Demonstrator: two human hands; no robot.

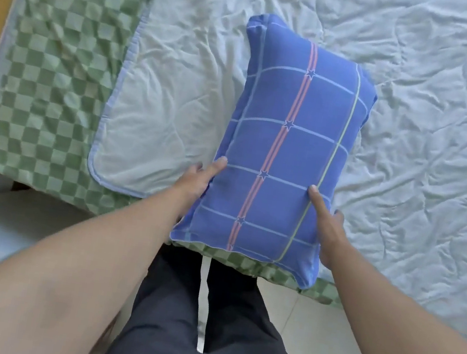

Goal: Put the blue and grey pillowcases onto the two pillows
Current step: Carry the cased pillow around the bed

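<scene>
Two hands: both are on the near half of the blue pillow (286, 142), one at each long side.
Left hand (197, 182): my grip here clasps the pillow's left edge, thumb lying along the top face, the other fingers hidden beneath.
Right hand (325, 225): same hold on the right edge, thumb on top by the pale green stripe, fingers curled round the side.
Blue pillowcase: it looks fully on; the fabric is filled out and smooth, with its flange showing at the near and far ends.
Where it is: the pillow lies lengthways on the pale quilt (419, 114), its near end overhanging the edge of the bed, above the green checked sheet (54, 62).
Grey pillowcase: I cannot see it, nor a second pillow.
Step in hand: I judge I am setting down or straightening the finished blue pillow.
Next move: likely let go of both sides once it rests flat, then find the second pillow and the grey case, which lie outside this view.
</scene>
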